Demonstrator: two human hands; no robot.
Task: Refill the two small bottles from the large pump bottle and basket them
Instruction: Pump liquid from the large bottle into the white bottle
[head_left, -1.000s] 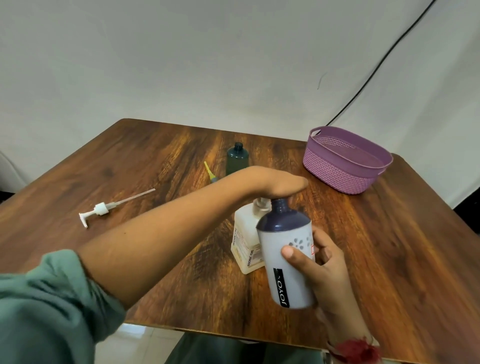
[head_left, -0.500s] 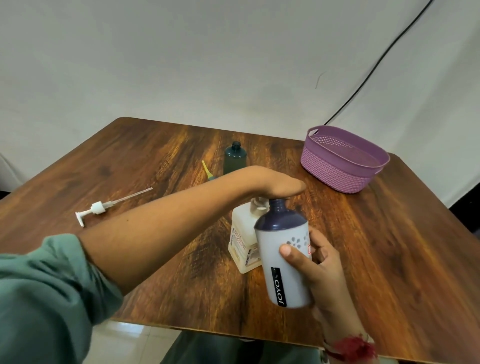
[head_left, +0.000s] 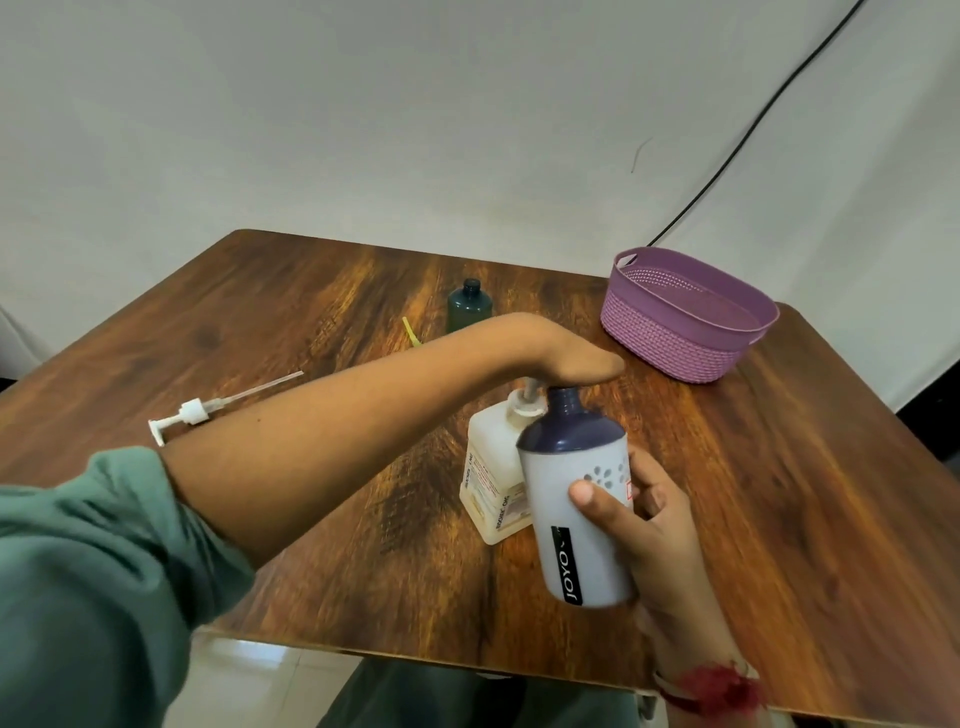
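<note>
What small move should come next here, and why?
Probably press the left hand down on the head of the pump bottle for a stroke. The hand lies over the pump, and the right hand holds the grey bottle tilted with its open neck beside the pump stem; the green bottle and the basket stand behind.

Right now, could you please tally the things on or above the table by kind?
Bottles: 3 (pump bottle, grey bottle, dark green bottle)
Loose pump: 1
Basket: 1
Small yellow item, partly hidden: 1
Total: 6
</note>
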